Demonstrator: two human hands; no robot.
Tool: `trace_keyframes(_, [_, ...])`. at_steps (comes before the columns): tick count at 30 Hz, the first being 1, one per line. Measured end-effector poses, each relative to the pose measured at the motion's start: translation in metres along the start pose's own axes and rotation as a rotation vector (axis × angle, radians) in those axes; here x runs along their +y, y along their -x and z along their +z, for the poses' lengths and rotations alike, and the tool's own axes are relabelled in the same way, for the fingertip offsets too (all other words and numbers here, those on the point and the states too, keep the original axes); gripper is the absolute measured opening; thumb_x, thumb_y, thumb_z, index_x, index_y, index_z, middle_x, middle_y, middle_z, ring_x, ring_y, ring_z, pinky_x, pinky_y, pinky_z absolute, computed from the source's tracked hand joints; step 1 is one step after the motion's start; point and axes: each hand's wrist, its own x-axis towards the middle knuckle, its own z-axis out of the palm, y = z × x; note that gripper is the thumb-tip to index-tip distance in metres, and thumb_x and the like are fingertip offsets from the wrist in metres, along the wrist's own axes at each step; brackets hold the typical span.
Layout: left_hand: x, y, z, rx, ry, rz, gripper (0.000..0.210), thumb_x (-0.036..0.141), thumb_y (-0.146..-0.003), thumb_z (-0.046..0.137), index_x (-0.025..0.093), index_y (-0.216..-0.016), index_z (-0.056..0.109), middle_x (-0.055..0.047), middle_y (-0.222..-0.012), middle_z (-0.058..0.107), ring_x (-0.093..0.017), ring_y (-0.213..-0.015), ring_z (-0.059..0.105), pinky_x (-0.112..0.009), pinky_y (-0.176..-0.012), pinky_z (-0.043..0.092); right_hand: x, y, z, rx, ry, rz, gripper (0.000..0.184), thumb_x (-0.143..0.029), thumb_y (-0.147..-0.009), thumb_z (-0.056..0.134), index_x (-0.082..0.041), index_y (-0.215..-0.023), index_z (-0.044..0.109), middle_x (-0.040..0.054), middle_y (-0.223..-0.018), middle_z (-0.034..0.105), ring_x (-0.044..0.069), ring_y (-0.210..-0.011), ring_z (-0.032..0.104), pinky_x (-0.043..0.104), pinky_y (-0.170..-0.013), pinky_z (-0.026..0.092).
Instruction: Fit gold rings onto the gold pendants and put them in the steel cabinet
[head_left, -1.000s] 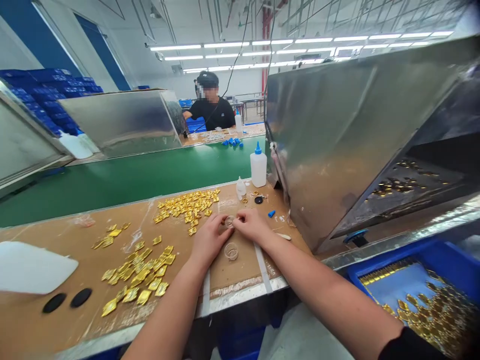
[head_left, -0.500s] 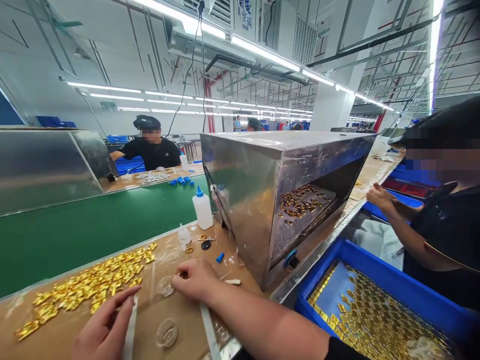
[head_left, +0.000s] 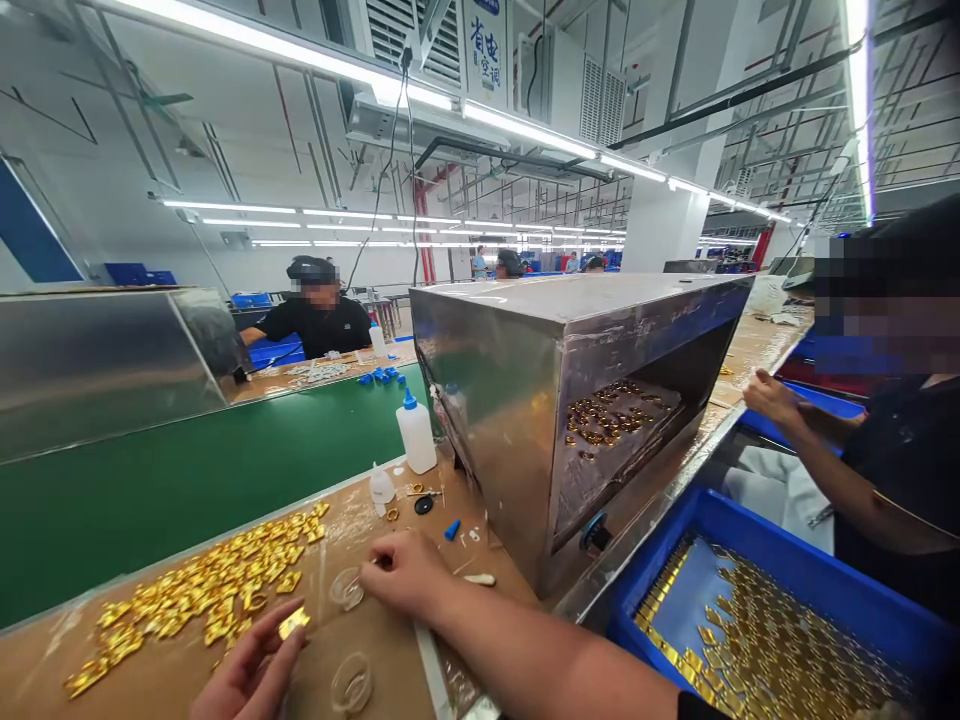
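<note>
At lower centre, the left hand (head_left: 251,675) pinches a gold piece (head_left: 293,622) for picking, while the right hand (head_left: 405,572), fingers together, steadies a clear cup (head_left: 347,588).

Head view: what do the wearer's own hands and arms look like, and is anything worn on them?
Both hands are bare: no gloves, rings or watch show on the left hand or the right hand. The right forearm is uncovered up to a black sleeve edge at the lower frame border. The left arm is out of frame.

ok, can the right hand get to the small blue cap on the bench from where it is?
Probably yes. The right hand rests by the clear cup; the blue cap lies just beyond on bare cardboard, nothing between them.
</note>
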Motion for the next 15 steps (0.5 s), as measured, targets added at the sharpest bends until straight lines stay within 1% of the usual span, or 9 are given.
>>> trace_keyframes(2, [0.009, 0.010, 0.002, -0.017, -0.071, 0.070, 0.069, 0.070, -0.058, 0.081, 0.024, -0.110, 0.074, -0.004, -0.096, 0.074, -0.028, -0.093, 0.069, -0.031, -0.074, 0.057, -0.001, 0.001, -0.001, -0.005, -0.015, -0.030, 0.024, -0.022, -0.074, 0.066, -0.018, -0.056, 0.051, -0.0075, -0.051, 0.035, 0.010, -0.056, 0.039, 0.024, -0.053, 0.021])
trace_keyframes(3, [0.013, 0.016, 0.003, -0.007, -0.094, 0.105, 0.069, 0.070, -0.058, 0.081, 0.022, -0.107, 0.075, -0.003, -0.083, 0.071, -0.026, -0.082, 0.068, -0.031, -0.070, 0.055, -0.001, 0.002, -0.001, -0.001, -0.021, -0.058, 0.024, -0.021, -0.075, 0.065, -0.018, -0.056, 0.051, -0.0073, -0.052, 0.037, 0.010, -0.056, 0.039, 0.024, -0.054, 0.022])
trace_keyframes(4, [0.017, 0.021, 0.005, -0.031, -0.105, 0.127, 0.067, 0.069, -0.063, 0.079, 0.020, -0.109, 0.075, -0.002, -0.079, 0.069, -0.024, -0.077, 0.066, -0.031, -0.069, 0.054, 0.000, 0.002, -0.001, -0.001, -0.040, -0.073, 0.025, -0.021, -0.076, 0.063, -0.018, -0.056, 0.049, -0.0070, -0.054, 0.037, 0.010, -0.057, 0.039, 0.024, -0.055, 0.022])
trace_keyframes(6, [0.020, 0.026, 0.008, -0.075, -0.107, 0.149, 0.062, 0.064, -0.072, 0.075, 0.019, -0.115, 0.074, -0.002, -0.081, 0.067, -0.020, -0.073, 0.063, -0.029, -0.068, 0.051, 0.004, 0.000, 0.001, -0.010, -0.089, -0.089, 0.026, -0.022, -0.079, 0.058, -0.018, -0.056, 0.046, -0.0063, -0.056, 0.038, 0.010, -0.058, 0.039, 0.025, -0.057, 0.023])
trace_keyframes(7, [0.020, 0.027, 0.009, -0.067, -0.114, 0.154, 0.060, 0.061, -0.072, 0.076, 0.018, -0.113, 0.075, -0.002, -0.080, 0.066, -0.018, -0.069, 0.060, -0.028, -0.065, 0.049, 0.007, -0.002, 0.002, -0.013, -0.112, -0.095, 0.027, -0.023, -0.080, 0.057, -0.019, -0.056, 0.045, -0.0060, -0.056, 0.038, 0.011, -0.059, 0.039, 0.025, -0.057, 0.023])
trace_keyframes(12, [0.013, 0.027, 0.009, -0.086, -0.136, 0.122, 0.058, 0.054, -0.075, 0.077, 0.016, -0.120, 0.076, -0.001, -0.077, 0.063, -0.015, -0.066, 0.054, -0.025, -0.061, 0.043, 0.015, -0.006, 0.006, -0.021, -0.165, -0.124, 0.027, -0.028, -0.080, 0.056, -0.020, -0.057, 0.044, -0.0055, -0.057, 0.039, 0.012, -0.059, 0.039, 0.026, -0.057, 0.023])
trace_keyframes(15, [0.012, 0.029, 0.009, -0.102, -0.135, 0.122, 0.061, 0.053, -0.077, 0.078, 0.017, -0.125, 0.074, -0.002, -0.080, 0.066, -0.015, -0.069, 0.055, -0.026, -0.063, 0.043, 0.014, -0.004, 0.004, -0.012, -0.154, -0.120, 0.026, -0.029, -0.080, 0.055, -0.020, -0.058, 0.045, -0.0054, -0.057, 0.040, 0.012, -0.059, 0.040, 0.026, -0.058, 0.024])
